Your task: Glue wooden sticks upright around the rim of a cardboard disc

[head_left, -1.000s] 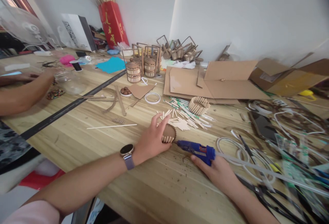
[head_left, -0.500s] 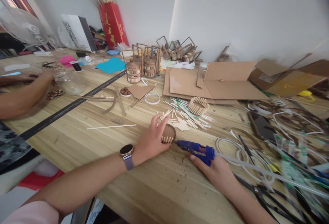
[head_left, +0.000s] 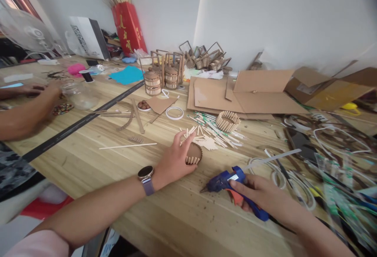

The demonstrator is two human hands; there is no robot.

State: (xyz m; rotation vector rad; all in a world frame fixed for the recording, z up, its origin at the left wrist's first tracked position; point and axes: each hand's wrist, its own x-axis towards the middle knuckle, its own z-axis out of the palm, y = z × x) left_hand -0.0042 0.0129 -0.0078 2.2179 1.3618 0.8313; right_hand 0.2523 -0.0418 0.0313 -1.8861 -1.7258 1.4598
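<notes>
My left hand (head_left: 176, 158) is curled round a small round cardboard base (head_left: 194, 152), thumb at its near edge. Short wooden pegs stand along the near rim of that base. In my right hand (head_left: 259, 194) is a blue glue gun (head_left: 228, 180) with an orange trigger; its nozzle points left and down, close above the table and apart from the base. A clear glue stick (head_left: 275, 159) juts from its back end. Just beyond my left hand lie loose cut wooden sticks (head_left: 207, 141) and a finished-looking ring of pegs (head_left: 227, 122).
Small lidded baskets with handles (head_left: 153, 82) stand at the back, near flat cardboard (head_left: 218, 96). Cables, a phone (head_left: 302, 143) and plastic wrappers (head_left: 335, 182) crowd the right side. Another person's arm (head_left: 29, 115) rests at the left by a glass jar (head_left: 79, 94).
My right hand has drawn the glue gun back from the base, toward me, and rolled it so the trigger shows. My left hand has stayed almost still.
</notes>
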